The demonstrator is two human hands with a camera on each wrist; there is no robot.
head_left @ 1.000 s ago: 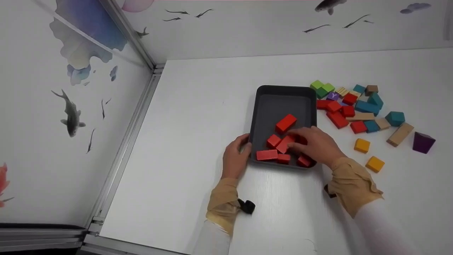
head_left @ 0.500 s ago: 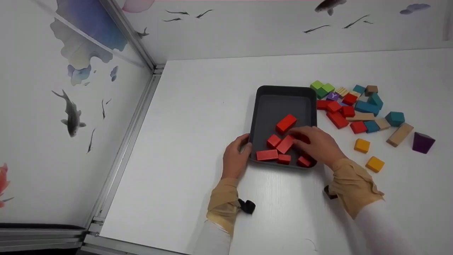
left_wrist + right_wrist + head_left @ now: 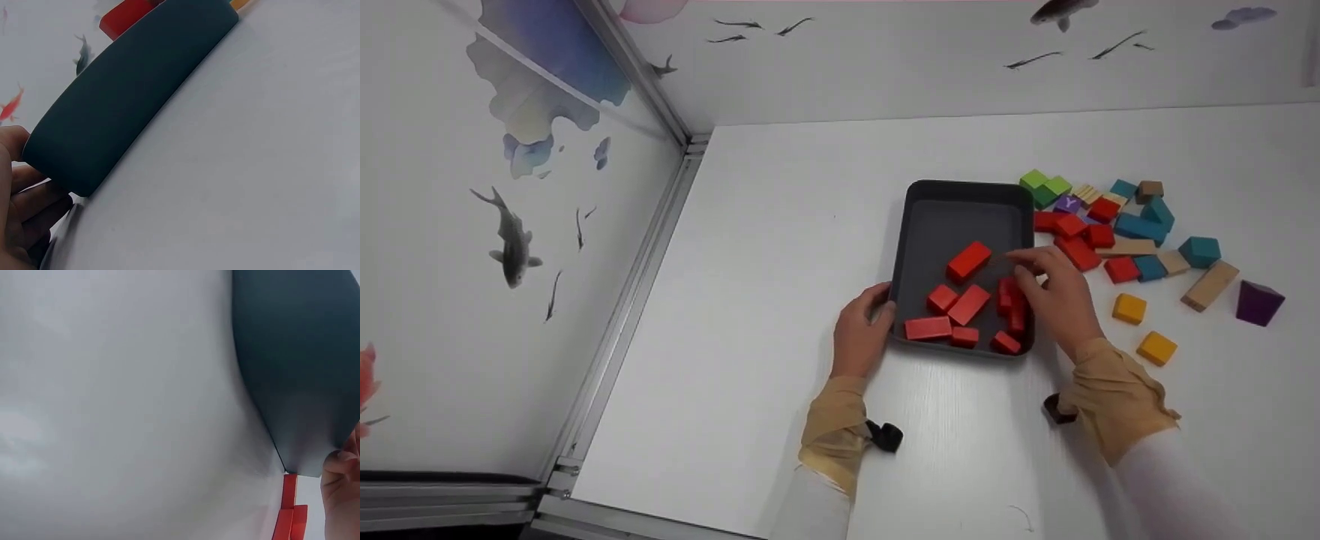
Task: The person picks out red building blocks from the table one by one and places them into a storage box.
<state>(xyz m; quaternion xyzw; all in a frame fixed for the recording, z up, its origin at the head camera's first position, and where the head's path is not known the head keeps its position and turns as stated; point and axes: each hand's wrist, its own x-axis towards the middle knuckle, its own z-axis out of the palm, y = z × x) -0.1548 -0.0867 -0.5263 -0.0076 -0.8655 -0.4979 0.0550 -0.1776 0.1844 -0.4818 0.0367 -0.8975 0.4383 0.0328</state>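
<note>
A dark grey rectangular tray (image 3: pixel 960 214) lies on the white table with several red blocks in its near half. One red block (image 3: pixel 968 261) rests apart towards the tray's middle, and a red block (image 3: pixel 969 304) leans diagonally nearer the front. My left hand (image 3: pixel 861 330) grips the tray's left side; in the left wrist view, its fingers (image 3: pixel 42 199) curl against the outer corner. My right hand (image 3: pixel 1057 296) hovers at the right rim, thumb and index finger apart, with no block visible between them. Red blocks (image 3: pixel 1015 311) lie along the right wall beneath it.
Right of the tray, mixed wooden blocks are heaped: green, red, blue and natural wood (image 3: pixel 1209 286). Two yellow blocks (image 3: pixel 1156 348) and a purple block (image 3: pixel 1260 302) lie nearer and farther right. Printed wall panels border the table.
My right hand has drawn back right and away from the red blocks, uncovering those along the tray's right wall. My left hand and the tray have stayed in place.
</note>
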